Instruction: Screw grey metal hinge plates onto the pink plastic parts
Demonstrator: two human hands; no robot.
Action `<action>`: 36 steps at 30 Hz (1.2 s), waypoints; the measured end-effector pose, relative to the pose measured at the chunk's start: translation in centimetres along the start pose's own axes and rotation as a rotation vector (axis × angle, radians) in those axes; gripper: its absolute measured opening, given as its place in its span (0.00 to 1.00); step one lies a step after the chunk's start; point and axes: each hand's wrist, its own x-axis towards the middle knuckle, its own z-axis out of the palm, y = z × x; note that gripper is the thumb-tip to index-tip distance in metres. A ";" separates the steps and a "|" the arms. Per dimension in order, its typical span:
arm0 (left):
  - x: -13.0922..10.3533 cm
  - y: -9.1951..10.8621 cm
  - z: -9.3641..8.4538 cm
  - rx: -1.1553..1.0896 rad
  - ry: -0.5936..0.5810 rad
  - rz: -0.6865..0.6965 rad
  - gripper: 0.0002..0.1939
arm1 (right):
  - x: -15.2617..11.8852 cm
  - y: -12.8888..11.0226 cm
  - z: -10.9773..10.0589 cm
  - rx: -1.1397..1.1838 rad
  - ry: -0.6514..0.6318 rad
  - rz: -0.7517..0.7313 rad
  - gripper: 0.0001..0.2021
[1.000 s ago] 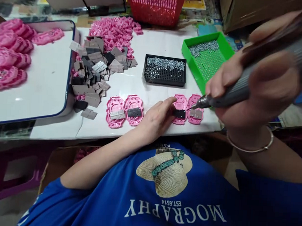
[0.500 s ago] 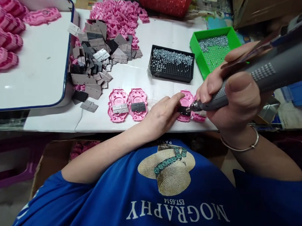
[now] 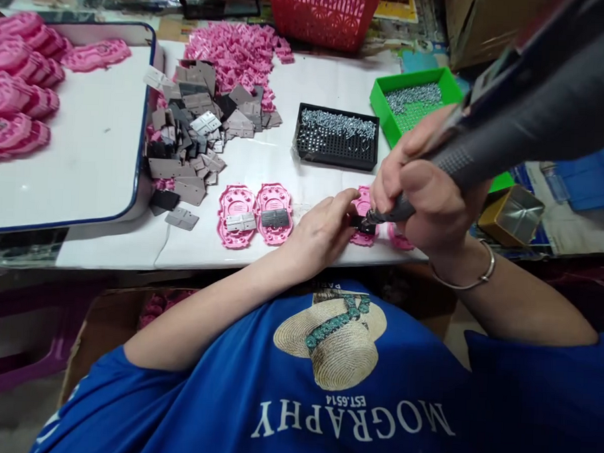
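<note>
My right hand (image 3: 428,198) is wrapped round a grey electric screwdriver (image 3: 517,116), tilted down to the left. Its tip meets a small black plate (image 3: 364,228) lying across a pink plastic shell (image 3: 363,197). The fingers of my left hand (image 3: 319,234) grip that shell's left edge; some fingertips are hidden. Another pink shell (image 3: 401,239) shows partly under my right hand. Left of my left forearm lie two more shells side by side, one with a silver plate (image 3: 241,222) on it, the other with a dark grey plate (image 3: 275,217).
Behind stand a black perforated tray (image 3: 335,158) of screws and a green tray (image 3: 382,110) of screws. Loose metal plates (image 3: 192,161) and small pink parts (image 3: 229,50) are heaped at left. A white blue-rimmed tray (image 3: 95,157) holds stacked pink shells. A red basket (image 3: 324,17) stands at the back.
The camera view has shifted slightly. My right hand and the screwdriver have moved a little left, the tip still at the black plate. My left hand keeps its place at the shell.
</note>
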 end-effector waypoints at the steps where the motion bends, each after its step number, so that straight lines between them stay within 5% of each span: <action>1: 0.0 0.0 -0.1 -0.003 -0.008 -0.007 0.22 | 0.3 -0.1 0.0 0.070 -0.014 -0.043 0.13; 4: -0.2 0.1 -0.3 0.026 -0.012 0.031 0.24 | 1.6 -0.8 -0.7 0.157 0.024 -0.128 0.14; 8: -0.4 0.6 -0.5 0.211 0.039 0.193 0.18 | 3.8 -2.3 -3.0 -0.005 0.325 -0.235 0.21; 11: -0.4 1.2 -0.6 0.331 -0.007 0.323 0.15 | 5.3 -2.3 -5.1 -0.077 0.419 -0.296 0.19; 16: -0.1 1.4 -0.5 0.448 -0.186 0.403 0.16 | 7.0 0.0 -7.5 -0.059 0.414 -0.324 0.12; 23: 0.5 1.3 -0.2 0.415 -0.177 0.412 0.18 | 8.3 2.5 -8.3 -0.143 0.403 -0.188 0.25; 36: 0.5 1.2 -0.1 0.400 -0.159 0.415 0.18 | 8.2 3.3 -8.3 -0.082 0.397 -0.229 0.21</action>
